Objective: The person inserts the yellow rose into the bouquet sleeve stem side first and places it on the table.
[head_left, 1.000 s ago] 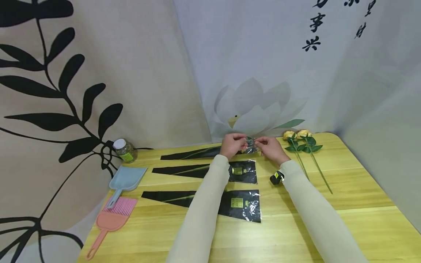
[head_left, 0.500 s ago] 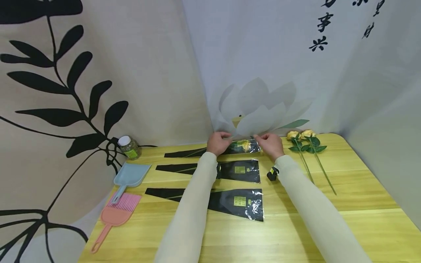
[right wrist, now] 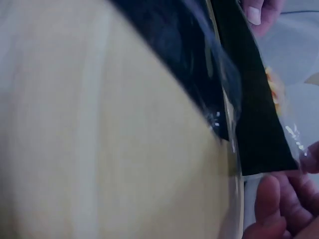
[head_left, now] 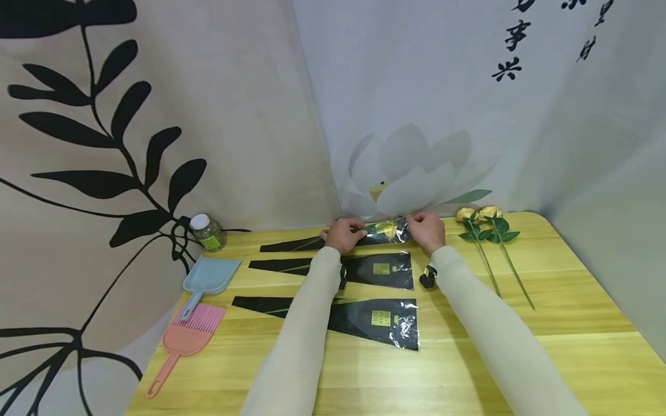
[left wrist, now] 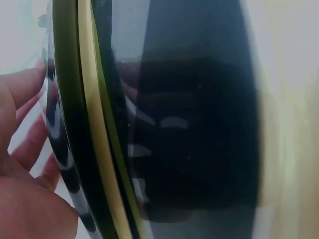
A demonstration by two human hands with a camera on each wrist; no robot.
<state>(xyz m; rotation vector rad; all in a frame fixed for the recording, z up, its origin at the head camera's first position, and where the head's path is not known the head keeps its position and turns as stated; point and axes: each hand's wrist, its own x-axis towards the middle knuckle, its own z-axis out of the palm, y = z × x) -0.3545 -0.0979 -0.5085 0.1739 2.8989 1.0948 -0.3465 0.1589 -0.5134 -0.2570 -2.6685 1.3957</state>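
Along the far edge of the surface [head_left: 546,358], the left hand [head_left: 340,233] and right hand [head_left: 428,230] pinch the wrapped rose sleeve [head_left: 382,231], apparently settling it flat; releasing cleanly seems next.

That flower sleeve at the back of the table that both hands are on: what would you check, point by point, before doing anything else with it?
1. Left hand holds the narrow part of the back sleeve: ok.
2. Right hand holds the wide open end: ok.
3. Yellow flower head sits inside the sleeve: ok, it shows through the clear film.
4. Stem lies fully down to the sleeve's tip: cannot tell, the black film hides it.
5. Two loose roses lie apart on the right, within easy reach: ok.
6. The two nearer sleeves lie flat, untouched by the hands: ok.
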